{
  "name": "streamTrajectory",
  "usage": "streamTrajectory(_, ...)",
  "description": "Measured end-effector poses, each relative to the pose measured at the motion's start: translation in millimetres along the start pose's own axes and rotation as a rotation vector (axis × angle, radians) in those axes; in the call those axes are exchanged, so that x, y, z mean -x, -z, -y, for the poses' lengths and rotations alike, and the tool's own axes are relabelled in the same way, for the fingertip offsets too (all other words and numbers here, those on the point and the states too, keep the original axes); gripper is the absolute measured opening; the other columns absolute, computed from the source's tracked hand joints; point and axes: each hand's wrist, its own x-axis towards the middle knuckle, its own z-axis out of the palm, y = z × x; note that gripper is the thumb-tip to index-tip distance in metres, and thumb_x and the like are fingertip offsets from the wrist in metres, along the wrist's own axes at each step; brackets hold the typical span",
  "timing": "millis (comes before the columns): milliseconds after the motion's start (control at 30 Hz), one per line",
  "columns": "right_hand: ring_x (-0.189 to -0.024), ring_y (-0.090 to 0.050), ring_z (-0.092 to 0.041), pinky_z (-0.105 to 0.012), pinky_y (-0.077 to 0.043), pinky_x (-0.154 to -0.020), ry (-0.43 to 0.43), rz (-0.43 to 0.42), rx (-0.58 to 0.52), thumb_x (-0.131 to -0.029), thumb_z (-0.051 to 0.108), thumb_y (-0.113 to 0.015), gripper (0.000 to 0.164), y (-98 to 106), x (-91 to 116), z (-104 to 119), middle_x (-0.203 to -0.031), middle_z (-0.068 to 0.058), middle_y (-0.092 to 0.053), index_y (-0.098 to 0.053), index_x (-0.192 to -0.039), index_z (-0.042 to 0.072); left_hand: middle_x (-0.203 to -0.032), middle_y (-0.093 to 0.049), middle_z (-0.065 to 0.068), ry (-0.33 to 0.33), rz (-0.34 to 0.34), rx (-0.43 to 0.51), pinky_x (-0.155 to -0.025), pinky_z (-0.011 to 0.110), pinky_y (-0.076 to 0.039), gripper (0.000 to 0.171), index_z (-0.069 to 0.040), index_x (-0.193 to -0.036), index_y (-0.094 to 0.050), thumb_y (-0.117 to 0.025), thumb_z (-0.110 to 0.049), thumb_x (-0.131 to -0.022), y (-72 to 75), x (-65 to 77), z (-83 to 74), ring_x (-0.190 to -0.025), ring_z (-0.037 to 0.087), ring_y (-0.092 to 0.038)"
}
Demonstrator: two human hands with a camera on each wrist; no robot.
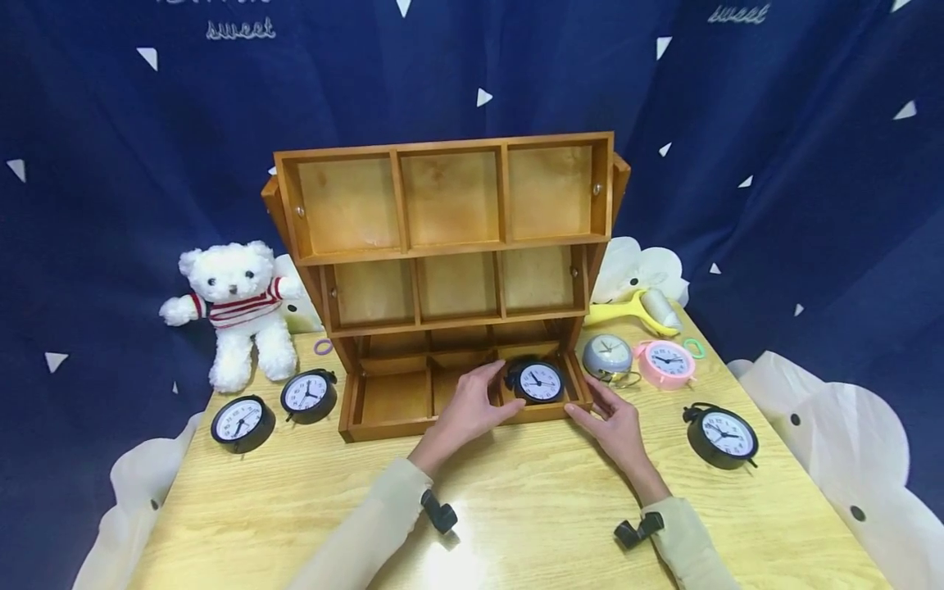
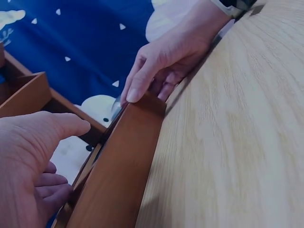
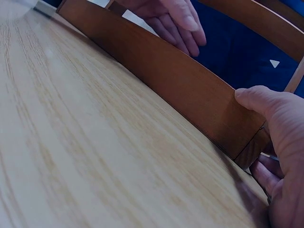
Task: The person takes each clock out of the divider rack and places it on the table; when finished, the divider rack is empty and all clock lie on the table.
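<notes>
A black alarm clock [image 1: 541, 382] lies face up in the bottom right compartment of a tiered wooden shelf [image 1: 457, 428]. My left hand [image 1: 472, 403] is over the bottom tier at the clock's left side, thumb and fingers apart and relaxed. In the left wrist view that left hand [image 2: 33, 156] holds nothing. My right hand [image 1: 614, 426] grips the shelf's front right corner. The right wrist view shows the right hand [image 3: 280, 128] with its thumb on the top edge of the front board [image 3: 156, 71] and its fingers round the side.
Two black clocks [image 1: 242, 422] and a white teddy bear [image 1: 234, 311] are on the left. To the right are a grey clock [image 1: 608, 354], a pink clock [image 1: 667, 362], another black clock [image 1: 723, 436], a yellow lint roller [image 1: 642, 311] and a green ring [image 1: 694, 348].
</notes>
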Motion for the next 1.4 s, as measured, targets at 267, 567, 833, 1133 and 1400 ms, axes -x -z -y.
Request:
streamTrajectory(267, -0.135, -0.055, -0.041, -0.012, -0.049, -0.099, 0.018, -0.006, -0.005, -0.088, 0.006, -0.085, 0.065, -2.3, 1.0, -1.4, -0.147, -0.025, -0.057, -0.058, -0.146, -0.002, -0.149, -0.059, 0.016, -0.011, -0.002, -0.108, -0.114, 0.044, -0.048, 0.08, 0.0, -0.149, -0.054, -0.081, -0.046, -0.089, -15.2, -13.0, -12.5, -0.137, 0.033, -0.056)
streamTrajectory(567, -0.132, -0.059, -0.028, -0.012, -0.051, -0.098, 0.028, -0.004, 0.01, -0.087, 0.015, -0.087, 0.065, -0.9, 4.9, -4.7, -0.146, -0.02, -0.06, -0.061, -0.145, 0.005, -0.134, -0.068, 0.016, 0.039, 0.024, -0.214, -0.095, 0.041, -0.06, 0.083, 0.001, -0.144, -0.057, -0.084, -0.05, -0.085, -29.1, -22.7, -24.9, -0.117, 0.028, -0.068)
streamTrajectory(833, -0.131, -0.059, -0.036, -0.015, -0.051, -0.099, 0.042, -0.002, -0.027, -0.087, 0.008, -0.086, 0.064, -1.0, 1.6, -3.3, -0.145, -0.024, -0.06, -0.059, -0.145, 0.0, -0.102, -0.068, 0.008, 0.084, 0.03, -0.29, -0.068, 0.031, -0.059, 0.074, -0.001, -0.121, -0.068, -0.088, -0.057, -0.077, -35.4, -32.8, -33.8, -0.087, 0.02, -0.067)
streamTrajectory(1133, -0.131, -0.056, -0.046, -0.021, -0.053, -0.1, 0.058, 0.016, 0.001, -0.088, 0.0, -0.082, 0.063, 2.3, 4.1, 29.8, -0.144, -0.032, -0.057, -0.055, -0.143, -0.012, -0.095, -0.067, 0.008, 0.102, 0.029, -0.285, -0.06, 0.027, -0.055, 0.07, -0.001, -0.112, -0.069, -0.09, -0.056, -0.076, -37.9, -44.6, -36.7, -0.079, 0.017, -0.063)
streamTrajectory(1400, -0.131, -0.058, -0.043, -0.028, -0.054, -0.102, 0.038, 0.024, 0.001, -0.088, 0.005, -0.084, 0.063, 3.5, 7.8, 38.3, -0.143, -0.029, -0.059, -0.057, -0.143, -0.01, -0.09, -0.067, 0.005, 0.168, 0.043, -0.275, -0.058, 0.027, -0.053, 0.074, -0.001, -0.103, -0.07, -0.092, -0.063, -0.069, -42.8, -53.0, -38.4, -0.077, 0.015, -0.061)
